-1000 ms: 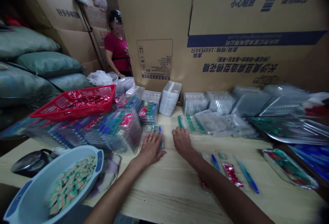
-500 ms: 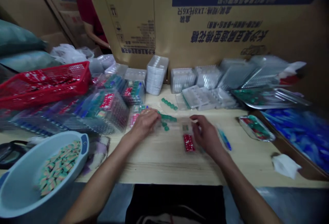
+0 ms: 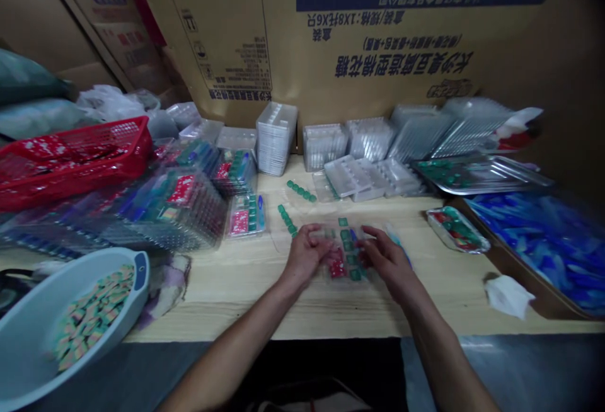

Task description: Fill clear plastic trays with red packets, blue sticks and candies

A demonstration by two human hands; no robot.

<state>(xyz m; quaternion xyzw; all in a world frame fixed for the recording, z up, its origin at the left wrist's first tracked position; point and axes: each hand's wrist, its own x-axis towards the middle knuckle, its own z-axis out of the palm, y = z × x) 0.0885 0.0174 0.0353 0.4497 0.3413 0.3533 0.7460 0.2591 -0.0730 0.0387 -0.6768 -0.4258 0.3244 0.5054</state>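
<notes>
While the cardboard box point(image 3: 496, 34) at the back edge of the worktop point(image 3: 265, 298) reads "1X8" upside down, left hand point(image 3: 305, 254) and right hand point(image 3: 385, 261) grip one clear blister pack point(image 3: 343, 252).

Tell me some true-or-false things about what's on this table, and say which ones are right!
1. The left hand and the right hand both touch the clear tray. True.
2. The basket is yellow. False: it is red.
3. The pale blue basin holds small colourful pieces. True.
4. The white tissue lies in the basin. False: it lies on the table, over at the right.
</notes>
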